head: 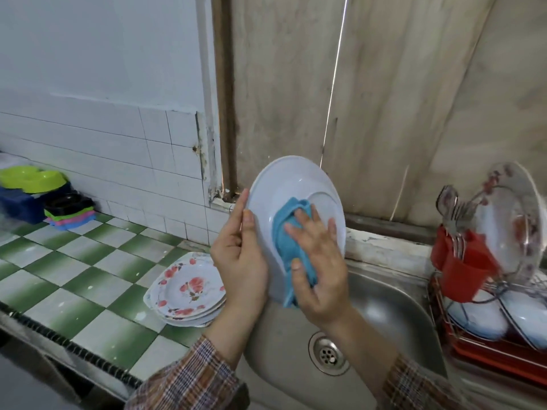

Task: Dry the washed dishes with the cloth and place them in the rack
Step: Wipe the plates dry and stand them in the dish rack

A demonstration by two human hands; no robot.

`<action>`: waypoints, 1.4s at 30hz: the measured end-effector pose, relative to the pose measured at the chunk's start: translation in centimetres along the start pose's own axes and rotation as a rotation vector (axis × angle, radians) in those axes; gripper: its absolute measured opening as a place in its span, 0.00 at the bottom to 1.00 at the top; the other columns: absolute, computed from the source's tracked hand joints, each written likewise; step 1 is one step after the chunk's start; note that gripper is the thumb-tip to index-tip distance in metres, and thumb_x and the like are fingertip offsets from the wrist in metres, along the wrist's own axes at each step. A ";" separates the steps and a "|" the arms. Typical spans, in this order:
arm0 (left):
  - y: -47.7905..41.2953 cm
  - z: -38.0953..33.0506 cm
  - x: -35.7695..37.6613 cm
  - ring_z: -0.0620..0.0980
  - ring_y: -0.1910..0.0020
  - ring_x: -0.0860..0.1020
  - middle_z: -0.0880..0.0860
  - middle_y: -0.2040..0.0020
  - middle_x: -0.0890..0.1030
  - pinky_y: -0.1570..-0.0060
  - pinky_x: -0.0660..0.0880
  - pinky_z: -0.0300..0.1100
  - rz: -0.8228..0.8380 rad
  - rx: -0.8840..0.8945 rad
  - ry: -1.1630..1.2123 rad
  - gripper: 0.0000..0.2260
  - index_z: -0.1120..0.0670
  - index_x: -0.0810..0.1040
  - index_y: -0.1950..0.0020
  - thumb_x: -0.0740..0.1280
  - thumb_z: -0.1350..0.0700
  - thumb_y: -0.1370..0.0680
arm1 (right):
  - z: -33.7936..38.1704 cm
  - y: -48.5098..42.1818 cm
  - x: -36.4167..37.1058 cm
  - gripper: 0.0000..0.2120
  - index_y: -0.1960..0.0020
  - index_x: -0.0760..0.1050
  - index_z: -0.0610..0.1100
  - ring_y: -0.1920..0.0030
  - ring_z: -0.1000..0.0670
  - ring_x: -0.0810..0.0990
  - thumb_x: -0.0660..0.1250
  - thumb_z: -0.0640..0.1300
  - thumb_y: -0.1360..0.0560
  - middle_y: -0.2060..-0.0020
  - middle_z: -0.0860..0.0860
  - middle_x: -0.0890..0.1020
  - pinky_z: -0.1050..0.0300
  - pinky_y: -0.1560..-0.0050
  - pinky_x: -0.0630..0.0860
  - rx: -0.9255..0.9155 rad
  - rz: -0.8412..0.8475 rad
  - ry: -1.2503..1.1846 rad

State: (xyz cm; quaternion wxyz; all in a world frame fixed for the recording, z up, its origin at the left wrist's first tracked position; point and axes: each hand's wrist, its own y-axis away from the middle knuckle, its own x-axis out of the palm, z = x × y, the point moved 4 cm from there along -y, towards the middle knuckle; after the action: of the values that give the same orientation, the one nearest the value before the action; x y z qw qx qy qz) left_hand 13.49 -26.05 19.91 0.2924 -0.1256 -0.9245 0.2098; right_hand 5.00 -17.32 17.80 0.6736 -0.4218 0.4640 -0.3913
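A plain white plate [291,184] stands nearly upright above the sink, face toward me. My left hand [241,261] grips its left rim. My right hand [318,264] presses a blue cloth [285,232] flat against the plate's centre. A stack of flowered plates [189,287] lies on the green-and-white tiled counter to the left of the sink. At the right, a red wire rack [485,347] holds white dishes lying low and a flowered glass plate [515,220] upright.
The steel sink [381,309] with its drain [327,353] sits below my hands. A red cutlery cup [461,267] with spoons and forks hangs on the rack. Coloured plastic bowls and tubs [38,190] are stacked at the far left against the tiled wall.
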 end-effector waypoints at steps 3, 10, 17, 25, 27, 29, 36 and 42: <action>1.3 0.0 0.7 0.29 0.49 0.78 0.39 0.47 0.80 0.51 0.73 0.25 0.000 -0.034 0.002 0.14 0.51 0.74 0.37 0.61 0.65 0.19 | -2.3 -0.1 -2.5 0.20 0.30 0.69 0.46 0.24 0.50 0.61 0.56 0.43 0.22 0.29 0.51 0.70 0.48 0.23 0.54 0.339 -0.116 -0.175; 3.0 -0.9 2.8 0.32 0.44 0.78 0.34 0.47 0.80 0.46 0.73 0.28 -0.002 -0.024 -0.032 0.13 0.44 0.78 0.43 0.62 0.62 0.19 | -2.1 -0.2 -5.0 0.23 0.26 0.61 0.51 0.24 0.56 0.60 0.56 0.44 0.21 0.27 0.58 0.64 0.56 0.24 0.56 0.376 -0.044 -0.191; 4.0 -0.8 3.5 0.35 0.42 0.78 0.32 0.46 0.80 0.42 0.74 0.33 0.129 -0.033 -0.009 0.12 0.45 0.78 0.41 0.62 0.61 0.19 | -6.4 0.6 -9.5 0.20 0.32 0.70 0.49 0.36 0.57 0.73 0.59 0.38 0.22 0.37 0.57 0.74 0.69 0.39 0.68 0.805 -0.316 -0.187; 5.1 -0.9 4.3 0.38 0.43 0.79 0.36 0.45 0.80 0.44 0.75 0.32 0.306 -0.021 -0.055 0.14 0.48 0.78 0.40 0.61 0.64 0.19 | -0.6 -2.3 -7.2 0.19 0.34 0.74 0.45 0.35 0.62 0.71 0.60 0.47 0.24 0.38 0.60 0.75 0.65 0.33 0.65 0.348 -0.033 -0.073; 4.3 -1.3 3.8 0.37 0.45 0.80 0.38 0.47 0.82 0.46 0.75 0.30 0.279 -0.001 -0.066 0.14 0.51 0.77 0.38 0.61 0.66 0.20 | -0.5 -2.4 -6.5 0.19 0.33 0.73 0.46 0.32 0.57 0.71 0.60 0.44 0.23 0.36 0.57 0.74 0.58 0.29 0.64 0.224 0.045 -0.045; 3.9 -1.6 3.6 0.36 0.46 0.80 0.39 0.46 0.81 0.47 0.74 0.30 0.278 -0.006 -0.068 0.14 0.49 0.78 0.40 0.62 0.66 0.20 | -2.2 -3.5 -7.0 0.17 0.36 0.73 0.50 0.36 0.59 0.72 0.62 0.43 0.24 0.39 0.58 0.76 0.58 0.30 0.67 0.420 -0.061 -0.132; 2.0 -1.2 3.8 0.42 0.49 0.82 0.51 0.46 0.84 0.48 0.77 0.35 0.110 -0.084 -0.066 0.12 0.53 0.78 0.38 0.62 0.63 0.19 | 0.5 -3.5 -3.5 0.22 0.33 0.73 0.42 0.30 0.47 0.71 0.59 0.44 0.26 0.34 0.47 0.76 0.47 0.29 0.65 0.200 0.071 0.075; -1.5 -1.5 1.9 0.42 0.45 0.80 0.46 0.43 0.82 0.48 0.77 0.31 -0.209 -0.205 0.117 0.11 0.49 0.79 0.41 0.62 0.61 0.18 | -0.7 3.4 -2.1 0.19 0.29 0.66 0.45 0.24 0.44 0.61 0.56 0.44 0.19 0.27 0.51 0.68 0.39 0.26 0.59 0.012 0.017 0.139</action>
State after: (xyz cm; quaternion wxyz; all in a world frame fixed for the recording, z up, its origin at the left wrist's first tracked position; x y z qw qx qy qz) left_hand 12.68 -26.23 22.71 0.3515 -0.0696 -0.9306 0.0752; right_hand 4.23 -14.32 15.08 0.6455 -0.3857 0.5109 -0.4166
